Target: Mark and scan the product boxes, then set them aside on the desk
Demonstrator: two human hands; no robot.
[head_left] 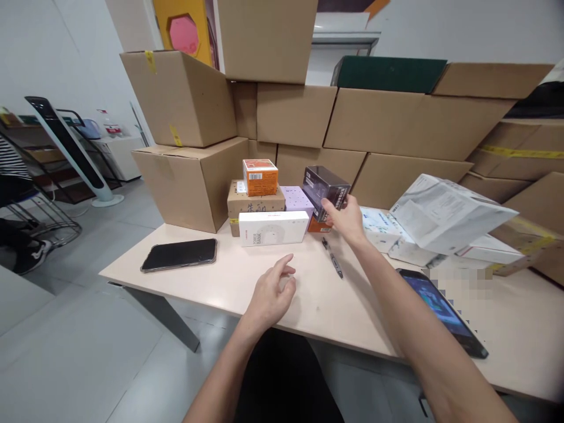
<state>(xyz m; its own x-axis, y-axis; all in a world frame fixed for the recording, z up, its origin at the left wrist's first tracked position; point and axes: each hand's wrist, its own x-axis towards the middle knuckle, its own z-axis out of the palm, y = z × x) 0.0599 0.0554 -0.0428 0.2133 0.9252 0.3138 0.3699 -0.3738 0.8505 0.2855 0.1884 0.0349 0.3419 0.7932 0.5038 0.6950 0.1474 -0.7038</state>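
Observation:
My right hand [346, 220] grips a dark printed box [318, 185] by its near right end. The box is tilted and sits above an orange box [318, 225]; whether the two touch is hard to tell. My left hand [274, 291] hovers over or rests on the table's front part, fingers loosely apart and holding nothing. Just beyond it stands a white power bank box [274, 229]. Behind that are a brown carton [255, 204] with an orange-and-white box [261, 178] on top, and a lilac box [297, 198]. A pen [332, 257] lies below my right hand.
A black phone [180, 254] lies at the table's left. On the right are a tablet [445, 311], white boxes [381, 230] and a grey mailing bag [449, 211]. Large cardboard boxes [291, 114] are stacked along the back. A tower fan [73, 147] stands on the floor at left.

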